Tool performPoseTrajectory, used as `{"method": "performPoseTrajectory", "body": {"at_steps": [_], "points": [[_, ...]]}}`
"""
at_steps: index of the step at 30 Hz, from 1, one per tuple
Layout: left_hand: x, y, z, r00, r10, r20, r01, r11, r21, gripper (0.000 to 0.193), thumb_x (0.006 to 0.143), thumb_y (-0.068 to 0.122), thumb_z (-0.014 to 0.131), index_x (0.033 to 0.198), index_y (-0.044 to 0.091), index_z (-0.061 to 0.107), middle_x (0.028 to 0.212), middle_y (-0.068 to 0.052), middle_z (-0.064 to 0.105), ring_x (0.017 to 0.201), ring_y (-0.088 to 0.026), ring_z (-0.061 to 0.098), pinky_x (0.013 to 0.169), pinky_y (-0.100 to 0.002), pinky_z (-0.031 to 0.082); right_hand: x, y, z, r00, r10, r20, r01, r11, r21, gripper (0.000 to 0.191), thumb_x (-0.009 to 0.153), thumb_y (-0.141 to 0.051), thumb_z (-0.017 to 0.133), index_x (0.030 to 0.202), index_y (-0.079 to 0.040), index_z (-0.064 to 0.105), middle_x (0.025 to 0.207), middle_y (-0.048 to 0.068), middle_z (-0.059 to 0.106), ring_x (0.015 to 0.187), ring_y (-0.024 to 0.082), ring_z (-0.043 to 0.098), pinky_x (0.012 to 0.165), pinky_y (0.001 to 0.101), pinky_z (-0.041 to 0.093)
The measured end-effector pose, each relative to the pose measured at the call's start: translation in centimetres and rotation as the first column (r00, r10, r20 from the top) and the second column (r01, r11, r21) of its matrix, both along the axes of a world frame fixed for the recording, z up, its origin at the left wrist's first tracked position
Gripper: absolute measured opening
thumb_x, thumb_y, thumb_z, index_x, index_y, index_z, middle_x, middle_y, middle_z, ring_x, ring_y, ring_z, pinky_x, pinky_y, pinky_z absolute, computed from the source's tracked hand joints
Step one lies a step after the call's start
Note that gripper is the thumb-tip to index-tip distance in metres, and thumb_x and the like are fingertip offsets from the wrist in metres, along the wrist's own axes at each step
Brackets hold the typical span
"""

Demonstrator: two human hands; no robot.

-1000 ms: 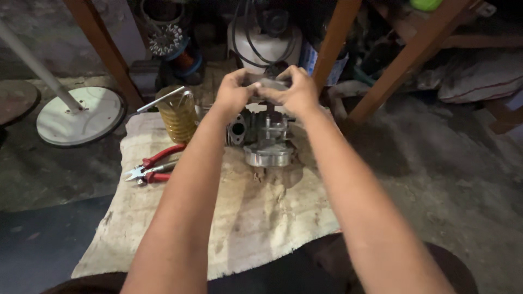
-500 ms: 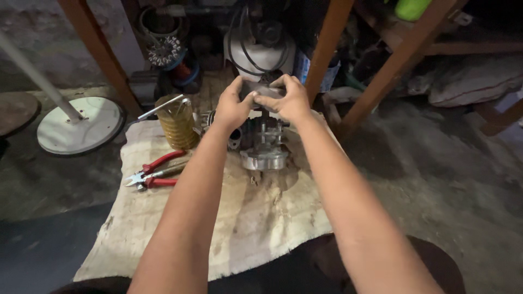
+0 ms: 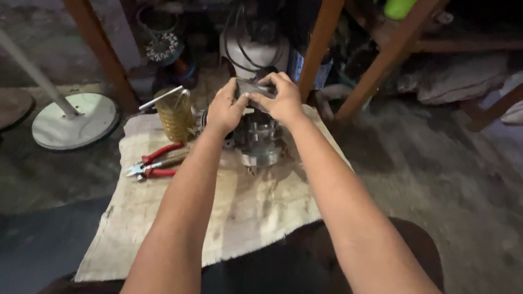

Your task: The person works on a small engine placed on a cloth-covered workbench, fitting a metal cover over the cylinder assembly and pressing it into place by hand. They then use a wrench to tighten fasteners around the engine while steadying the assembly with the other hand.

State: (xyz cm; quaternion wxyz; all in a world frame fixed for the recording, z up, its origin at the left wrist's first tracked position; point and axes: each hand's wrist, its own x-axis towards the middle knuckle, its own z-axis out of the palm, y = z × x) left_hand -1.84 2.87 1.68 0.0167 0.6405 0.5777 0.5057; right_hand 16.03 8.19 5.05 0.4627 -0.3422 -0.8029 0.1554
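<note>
Since the earlier frames the two hands have kept their place over the motor, and the small grey piece they hold has stayed at about the same height above it; the view itself has drifted only slightly. The left hand (image 3: 224,110) and the right hand (image 3: 283,99) meet over a flat grey metal piece (image 3: 251,87), each pinching one end of it between thumb and curled fingertips, so the fingers are closed tightly on it with no gap to speak of. The piece sits level, just above the top of a metal motor assembly (image 3: 258,140), a round stack of silvery parts that stands upright on a pale, stained burlap cloth (image 3: 218,218) spread over the floor. Whether the piece touches the motor's top cannot be told, as the hands cover the joint. To the left of the motor, on the cloth, stands a plastic bottle of amber oil (image 3: 173,115) with a thin white rod (image 3: 159,98) lying across its mouth. Nearer the cloth's left edge lie red-handled pliers (image 3: 155,165), their jaws pointing left. Off the cloth to the far left rests a round white fan base (image 3: 81,120) with its pole slanting up out of view. Behind the hands stands a white rounded motor housing (image 3: 250,51) with dark cables looped over it, between slanting wooden legs (image 3: 321,49).
</note>
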Motion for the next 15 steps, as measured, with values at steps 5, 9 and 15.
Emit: {"method": "performPoseTrajectory", "body": {"at_steps": [5,9,15], "points": [[-0.1,-1.9,0.7,0.955,-0.118,0.271,0.171,0.969,-0.181,0.037,0.096,0.024,0.064,0.131,0.017,0.056,0.100,-0.009,0.071,0.083,-0.022,0.066,0.079,-0.036,0.052,-0.5,-2.6,0.9,1.000,0.006,-0.004,-0.006,1.000,0.009,0.041,0.075,-0.029,0.092,0.101,-0.007,0.069,0.103,0.009,0.065,0.094,0.028,0.069,0.082,0.0379,0.056],[-0.1,-2.6,0.9,0.932,-0.149,0.331,0.211,0.965,-0.158,0.037,0.095,0.019,0.063,0.131,0.015,0.054,0.102,-0.007,0.069,0.082,-0.019,0.063,0.078,-0.034,0.051,-0.9,-4.2,1.2,1.000,0.004,-0.014,-0.003,0.995,0.095,0.041,0.075,-0.027,0.092,0.102,-0.007,0.069,0.104,0.012,0.065,0.097,0.032,0.068,0.082,0.0409,0.055],[-0.6,-2.4,0.5,0.885,-0.284,0.369,0.318,0.948,-0.032,0.038,0.098,0.013,0.062,0.134,0.012,0.051,0.109,-0.008,0.066,0.093,-0.018,0.062,0.086,-0.032,0.052,-1.0,-4.8,0.9,1.000,0.019,-0.021,-0.016,0.990,0.141,0.036,0.080,-0.023,0.089,0.104,-0.007,0.069,0.105,0.012,0.065,0.100,0.034,0.067,0.084,0.0415,0.054]]}}
